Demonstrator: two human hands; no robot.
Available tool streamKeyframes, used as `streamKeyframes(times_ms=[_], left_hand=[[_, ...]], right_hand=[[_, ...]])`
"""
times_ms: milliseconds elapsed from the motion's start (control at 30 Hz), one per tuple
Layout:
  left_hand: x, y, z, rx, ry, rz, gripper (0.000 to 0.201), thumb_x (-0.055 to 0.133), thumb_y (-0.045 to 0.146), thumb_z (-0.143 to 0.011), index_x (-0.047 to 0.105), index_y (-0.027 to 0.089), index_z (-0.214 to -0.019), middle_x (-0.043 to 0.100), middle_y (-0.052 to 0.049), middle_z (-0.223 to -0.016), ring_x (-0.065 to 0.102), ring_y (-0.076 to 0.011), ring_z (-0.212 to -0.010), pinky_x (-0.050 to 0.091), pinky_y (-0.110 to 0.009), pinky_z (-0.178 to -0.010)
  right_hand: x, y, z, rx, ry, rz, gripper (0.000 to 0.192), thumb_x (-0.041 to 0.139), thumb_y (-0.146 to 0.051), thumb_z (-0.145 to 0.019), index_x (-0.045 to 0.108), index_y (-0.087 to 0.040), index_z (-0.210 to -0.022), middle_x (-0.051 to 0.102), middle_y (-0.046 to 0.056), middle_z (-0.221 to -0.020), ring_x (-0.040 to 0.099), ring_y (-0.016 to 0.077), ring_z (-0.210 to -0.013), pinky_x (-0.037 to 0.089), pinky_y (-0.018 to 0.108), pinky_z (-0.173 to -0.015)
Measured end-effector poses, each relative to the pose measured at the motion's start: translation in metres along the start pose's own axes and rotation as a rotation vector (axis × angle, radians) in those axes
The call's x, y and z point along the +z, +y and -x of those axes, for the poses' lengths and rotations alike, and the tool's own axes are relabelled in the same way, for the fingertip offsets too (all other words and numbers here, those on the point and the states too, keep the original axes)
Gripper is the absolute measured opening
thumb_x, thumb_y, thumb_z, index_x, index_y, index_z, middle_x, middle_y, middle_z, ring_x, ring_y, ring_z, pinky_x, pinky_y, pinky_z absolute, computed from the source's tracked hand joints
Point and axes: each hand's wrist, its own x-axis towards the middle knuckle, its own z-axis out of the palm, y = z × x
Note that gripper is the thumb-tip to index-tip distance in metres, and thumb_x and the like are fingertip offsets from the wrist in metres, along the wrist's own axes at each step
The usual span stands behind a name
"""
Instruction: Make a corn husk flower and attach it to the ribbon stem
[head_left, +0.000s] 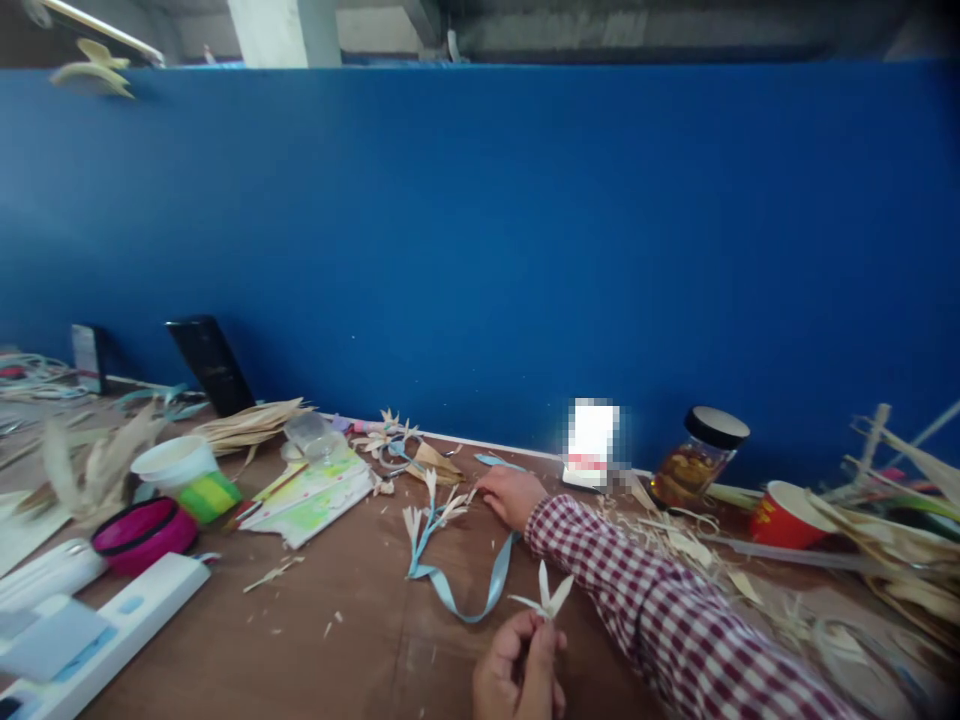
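Note:
Low in the middle, my left hand (521, 668) pinches a small pale flower (550, 598) of dried husk, its narrow petals spread upward. My right hand (514, 497) reaches across the table beyond it, fingertips together and low over the tabletop; whatever they pinch is too small to make out. Just left of those fingertips lies a spray of husk flowers (429, 515) with stems wrapped in light blue. A light blue ribbon (469, 610) trails from the spray in a loop and passes under my right wrist.
A glowing phone (591, 445) leans on the blue partition (480, 220). Right of it stand a black-lidded jar (694, 460) and a red paper cup (784, 515) amid husk scraps (690, 545). Leftward are a painted paper (315, 505), a white-green cup (187, 475), a magenta bowl (146, 535) and a power strip (142, 620).

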Motion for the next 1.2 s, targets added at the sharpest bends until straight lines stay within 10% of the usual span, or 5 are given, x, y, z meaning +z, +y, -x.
streamKeyframes(times_ms=[367, 733, 967, 1200], left_hand=[[0.004, -0.007, -0.002, -0.029, -0.026, 0.035, 0.051, 0.059, 0.064, -0.053, 0.059, 0.015, -0.067, 0.063, -0.006, -0.056, 0.035, -0.0026, -0.025, 0.024, -0.016, -0.027], [-0.007, 0.013, 0.003, 0.051, -0.159, -0.026, 0.033, 0.061, 0.043, -0.066, 0.06, 0.012, -0.079, 0.065, -0.004, -0.066, 0.042, -0.0048, -0.036, 0.034, -0.017, -0.036], [-0.005, 0.01, 0.013, 0.032, -0.239, -0.06, 0.029, 0.061, 0.04, -0.069, 0.06, 0.013, -0.08, 0.062, 0.0, -0.061, 0.042, -0.0049, -0.039, 0.035, -0.017, -0.038], [-0.003, 0.004, 0.019, 0.043, -0.323, -0.107, 0.027, 0.06, 0.038, -0.07, 0.061, 0.014, -0.08, 0.061, 0.001, -0.064, 0.041, -0.0039, -0.038, 0.034, -0.017, -0.037]], right_hand=[[-0.003, 0.004, -0.003, -0.006, -0.09, 0.037, 0.014, 0.048, -0.018, -0.079, 0.06, -0.018, -0.086, 0.06, 0.007, -0.09, 0.055, 0.0192, -0.081, 0.039, 0.028, -0.068], [-0.082, -0.003, 0.141, 0.344, 0.022, -0.057, 0.012, 0.048, -0.012, -0.072, 0.057, -0.019, -0.076, 0.06, 0.0, -0.07, 0.053, 0.0123, -0.062, 0.037, 0.022, -0.059], [-0.05, -0.06, 0.209, 0.515, 0.001, -0.336, 0.007, 0.049, -0.02, -0.077, 0.056, -0.02, -0.079, 0.06, -0.001, -0.068, 0.054, 0.012, -0.06, 0.036, 0.02, -0.054], [-0.032, -0.05, 0.205, 0.486, 0.022, -0.101, 0.008, 0.05, -0.017, -0.077, 0.057, -0.02, -0.078, 0.059, 0.002, -0.081, 0.055, 0.0149, -0.074, 0.038, 0.023, -0.065]])
